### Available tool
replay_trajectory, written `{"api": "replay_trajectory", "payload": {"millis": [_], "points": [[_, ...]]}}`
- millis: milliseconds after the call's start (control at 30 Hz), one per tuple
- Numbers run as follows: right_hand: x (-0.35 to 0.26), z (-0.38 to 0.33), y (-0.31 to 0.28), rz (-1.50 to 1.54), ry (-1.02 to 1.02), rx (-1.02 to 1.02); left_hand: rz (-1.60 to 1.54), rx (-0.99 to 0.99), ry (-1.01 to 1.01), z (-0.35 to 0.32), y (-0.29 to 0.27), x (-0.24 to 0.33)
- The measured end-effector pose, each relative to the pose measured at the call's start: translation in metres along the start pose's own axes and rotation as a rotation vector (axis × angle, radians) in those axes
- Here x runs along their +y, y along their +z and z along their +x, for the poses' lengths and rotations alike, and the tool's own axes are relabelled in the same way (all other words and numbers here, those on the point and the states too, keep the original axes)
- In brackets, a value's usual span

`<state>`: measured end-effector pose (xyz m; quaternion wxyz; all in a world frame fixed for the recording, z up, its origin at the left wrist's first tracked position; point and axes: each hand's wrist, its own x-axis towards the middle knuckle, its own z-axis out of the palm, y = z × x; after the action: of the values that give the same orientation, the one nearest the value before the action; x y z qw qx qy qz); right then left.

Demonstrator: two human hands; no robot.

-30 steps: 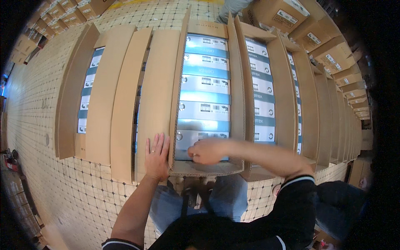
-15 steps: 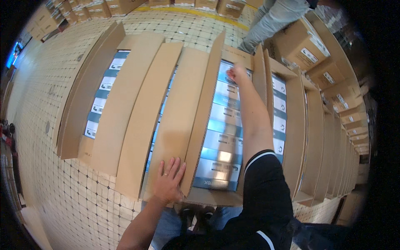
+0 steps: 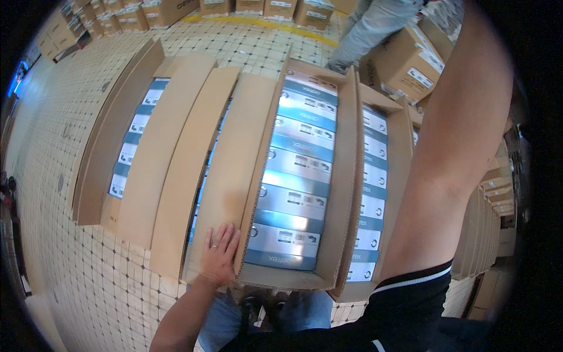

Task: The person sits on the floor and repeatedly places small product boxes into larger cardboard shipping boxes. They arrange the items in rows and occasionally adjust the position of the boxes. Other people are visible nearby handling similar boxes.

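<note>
An open cardboard carton (image 3: 346, 176) lies in front of me, packed with a row of blue and silver boxes (image 3: 299, 164). My left hand (image 3: 218, 258) lies flat, fingers apart, on the carton's folded-out left flap (image 3: 234, 164) near its close end. My right forearm (image 3: 457, 146) rises across the right side of the view. Its hand is out of the picture past the top edge. A black sleeve with a white stripe covers my upper arm.
More open cartons with the same boxes lie to the left (image 3: 141, 146) and right (image 3: 375, 176). Sealed cartons (image 3: 404, 64) stand at the far right and along the back (image 3: 246, 7). Another person's legs (image 3: 375, 26) stand beyond the carton on the tiled floor (image 3: 88, 281).
My right hand went from the near end of the box row to the far end, then lifted out of view. My left hand stayed on the flap.
</note>
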<state>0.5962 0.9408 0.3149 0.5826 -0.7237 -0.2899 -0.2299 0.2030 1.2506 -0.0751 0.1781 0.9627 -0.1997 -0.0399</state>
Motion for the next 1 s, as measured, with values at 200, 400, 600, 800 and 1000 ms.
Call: {"api": "replay_trajectory", "payload": {"millis": [200, 400, 600, 800, 1000], "points": [[-0.053, -0.114, 0.033, -0.633, -0.103, -0.36, 0.022, -0.104, -0.017, -0.001, -0.007, 0.005], [-0.048, -0.354, 0.048, -0.78, 0.37, -0.776, 0.158, -0.071, 0.013, -0.002, 0.003, 0.0], [-0.038, -0.44, 0.053, -0.791, 0.226, -0.565, 0.246, -0.161, -0.01, -0.001, -0.002, 0.004], [-0.032, -0.446, 0.052, -0.783, 0.301, -0.577, 0.14, -0.174, -0.035, 0.0, -0.015, 0.011], [-0.052, -0.439, 0.067, -0.86, 0.356, -0.533, 0.015, 0.011, 0.001, -0.006, -0.012, 0.012]]}}
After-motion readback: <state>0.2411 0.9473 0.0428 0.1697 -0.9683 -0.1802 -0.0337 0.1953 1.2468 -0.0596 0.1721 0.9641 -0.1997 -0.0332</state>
